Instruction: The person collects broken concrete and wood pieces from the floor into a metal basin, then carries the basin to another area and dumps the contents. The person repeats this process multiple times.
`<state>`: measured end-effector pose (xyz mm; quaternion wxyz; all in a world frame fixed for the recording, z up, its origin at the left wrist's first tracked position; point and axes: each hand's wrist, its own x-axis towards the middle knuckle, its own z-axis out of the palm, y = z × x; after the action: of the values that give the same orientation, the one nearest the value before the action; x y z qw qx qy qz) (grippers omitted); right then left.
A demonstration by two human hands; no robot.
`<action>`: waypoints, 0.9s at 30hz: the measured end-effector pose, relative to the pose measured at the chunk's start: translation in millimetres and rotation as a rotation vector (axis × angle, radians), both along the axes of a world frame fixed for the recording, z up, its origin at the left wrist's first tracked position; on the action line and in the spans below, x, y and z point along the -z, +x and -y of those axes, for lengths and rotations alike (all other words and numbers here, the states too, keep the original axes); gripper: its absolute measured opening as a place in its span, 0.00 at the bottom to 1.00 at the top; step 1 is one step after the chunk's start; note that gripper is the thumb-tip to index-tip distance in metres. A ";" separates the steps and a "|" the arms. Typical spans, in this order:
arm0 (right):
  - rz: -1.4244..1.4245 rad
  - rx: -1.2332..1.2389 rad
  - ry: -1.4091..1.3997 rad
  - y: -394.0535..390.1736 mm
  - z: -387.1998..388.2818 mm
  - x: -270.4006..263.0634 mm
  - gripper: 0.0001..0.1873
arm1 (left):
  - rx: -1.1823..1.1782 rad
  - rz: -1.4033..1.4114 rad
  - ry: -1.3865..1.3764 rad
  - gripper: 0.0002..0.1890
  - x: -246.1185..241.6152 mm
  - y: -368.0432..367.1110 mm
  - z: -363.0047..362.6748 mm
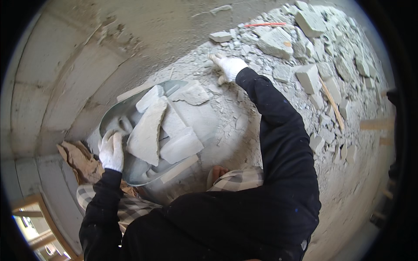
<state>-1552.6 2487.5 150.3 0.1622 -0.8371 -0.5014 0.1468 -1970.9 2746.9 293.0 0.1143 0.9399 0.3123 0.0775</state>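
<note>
A grey tub (105, 115) stands before me, loaded with several flat pieces of broken block or plaster (147, 132). My left hand (112, 150), in a white work glove, lies on the tub's left rim with its fingers over the edge. My right hand (228, 68), gloved too, reaches out beyond the tub to the near side of the rubble heap (277, 42). Its fingers are spread low over small debris, and a thin wire-like strand shows by the fingertips. Nothing is plainly held in it.
Larger block chunks (308, 78), a wood strip (331, 103) and a red rod (266, 24) lie in the heap at the right. Crumpled brown paper (80, 163) is against the wall at the left. A wood-framed opening (45, 215) shows at the lower left.
</note>
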 end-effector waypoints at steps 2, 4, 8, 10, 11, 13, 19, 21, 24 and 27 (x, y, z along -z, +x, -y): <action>0.032 0.008 -0.149 -4.8 -23.0 0.8 0.39 | 0.046 0.037 0.047 0.20 -4.7 -1.6 -0.4; 0.069 0.029 -0.305 -6.1 -38.6 0.1 0.31 | 0.038 0.045 0.029 0.21 -9.0 -6.9 -2.3; -0.003 0.350 -0.253 6.3 -31.4 -23.1 0.19 | 0.054 0.114 -0.084 0.24 -7.5 -19.9 -11.1; 0.109 0.269 -0.181 12.8 -14.0 -44.3 0.19 | 0.031 0.194 -0.118 0.22 -1.2 -27.0 -17.3; 0.044 0.246 -0.200 12.2 -5.2 -53.6 0.18 | 0.037 0.239 -0.150 0.22 2.4 -31.2 -21.3; 0.048 0.166 -0.377 -0.6 6.6 -63.5 0.18 | 0.039 0.325 -0.228 0.25 9.9 -41.3 -28.4; -0.015 -0.150 -0.663 -89.6 5.2 -21.0 0.40 | -0.055 0.428 -0.485 0.22 11.0 -64.6 -37.0; 0.194 -0.149 -0.639 -102.3 14.9 -1.3 0.25 | -0.051 0.472 -0.256 0.23 0.9 -61.0 -31.9; 0.319 -0.114 -0.582 -94.4 34.2 9.6 0.10 | -0.078 0.542 -0.195 0.24 -35.8 -66.0 -28.0; 0.206 -0.056 -0.375 -81.1 36.4 -20.8 0.13 | -0.071 0.684 -0.278 0.22 -104.1 -123.9 -42.1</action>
<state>-1633.6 2451.1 171.1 -0.0525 -0.8489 -0.5024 0.1554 -2094.7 2789.0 397.1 0.3360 0.8237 0.2960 0.3478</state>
